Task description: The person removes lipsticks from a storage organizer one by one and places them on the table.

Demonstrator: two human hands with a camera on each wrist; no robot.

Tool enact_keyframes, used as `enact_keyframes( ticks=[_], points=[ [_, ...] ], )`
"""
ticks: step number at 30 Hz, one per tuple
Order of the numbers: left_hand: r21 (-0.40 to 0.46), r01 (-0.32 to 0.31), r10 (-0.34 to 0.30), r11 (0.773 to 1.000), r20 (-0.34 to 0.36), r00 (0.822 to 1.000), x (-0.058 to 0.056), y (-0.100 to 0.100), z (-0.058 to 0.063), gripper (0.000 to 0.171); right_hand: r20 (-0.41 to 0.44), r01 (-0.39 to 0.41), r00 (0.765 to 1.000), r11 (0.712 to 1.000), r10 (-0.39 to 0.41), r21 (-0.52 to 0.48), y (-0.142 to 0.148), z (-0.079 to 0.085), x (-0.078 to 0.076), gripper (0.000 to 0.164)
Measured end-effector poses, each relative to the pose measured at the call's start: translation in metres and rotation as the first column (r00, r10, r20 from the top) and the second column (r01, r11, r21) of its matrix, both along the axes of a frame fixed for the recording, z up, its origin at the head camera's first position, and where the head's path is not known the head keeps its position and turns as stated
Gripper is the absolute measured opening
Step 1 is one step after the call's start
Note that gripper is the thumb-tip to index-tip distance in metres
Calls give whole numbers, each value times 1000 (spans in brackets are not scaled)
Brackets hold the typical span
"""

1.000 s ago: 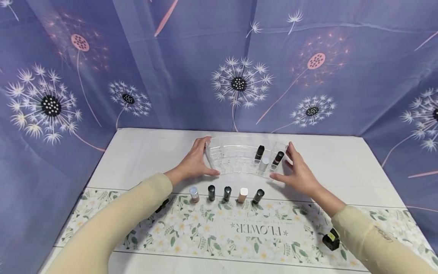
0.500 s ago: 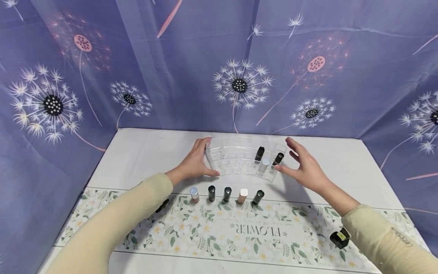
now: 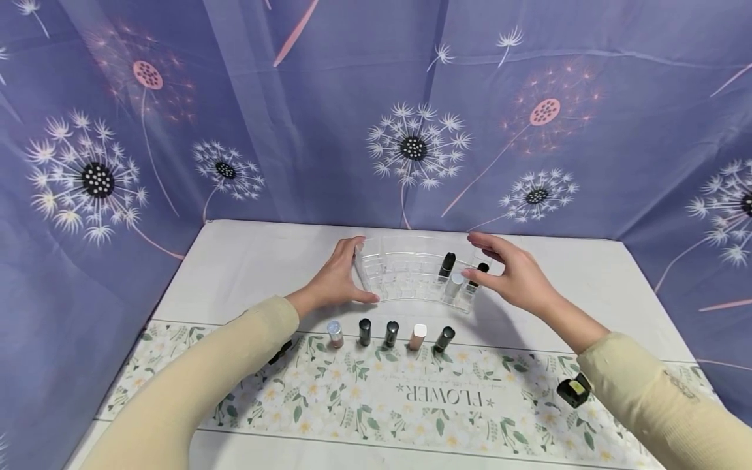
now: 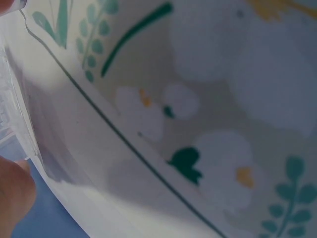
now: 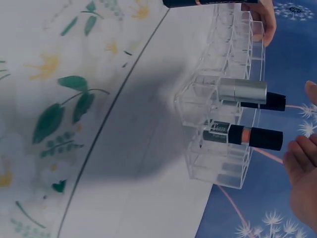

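Note:
A clear curved lipstick organizer (image 3: 405, 277) stands on the white table. My left hand (image 3: 337, 274) grips its left end, thumb at the front corner and fingers at the back. My right hand (image 3: 519, 271) is above its right end, fingers extended and holding nothing; in the right wrist view its fingers (image 5: 299, 153) are apart from the lipsticks. On the organizer's right side stand a black lipstick (image 3: 447, 264), a silver lipstick (image 5: 242, 90) and another black lipstick (image 5: 265, 139), partly hidden by my right hand in the head view.
In front of the organizer several lipsticks stand in a row: one with a pale blue cap (image 3: 335, 331), black ones (image 3: 365, 331), a pinkish one (image 3: 418, 336). A flower-printed runner (image 3: 352, 398) crosses the table. A purple curtain (image 3: 317, 130) encloses the back and sides.
My right hand has let go of the organizer's right end, drawn back to the right, then moved left over the lipsticks there. My left hand has stayed in place.

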State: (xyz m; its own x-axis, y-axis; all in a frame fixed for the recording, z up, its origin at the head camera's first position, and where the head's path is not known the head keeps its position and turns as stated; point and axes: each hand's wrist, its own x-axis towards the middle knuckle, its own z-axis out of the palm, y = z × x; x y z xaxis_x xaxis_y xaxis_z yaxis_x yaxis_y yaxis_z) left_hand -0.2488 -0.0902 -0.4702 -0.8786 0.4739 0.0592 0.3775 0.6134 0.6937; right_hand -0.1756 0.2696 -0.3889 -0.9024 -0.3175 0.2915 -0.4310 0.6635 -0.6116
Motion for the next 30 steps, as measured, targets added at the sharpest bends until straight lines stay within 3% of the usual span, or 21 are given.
enact_keyframes(
  ticks=[12,30],
  points=[
    [7,-1,1,1000,-9,1000,0,1,1,138,37,-50,998,998,49,27,-11,-2,-18,48],
    [2,5,-5,1000,-9,1000,0,-1,1,137,0,-71,997,995,71,64,-18,-10,-31,36]
  ],
)
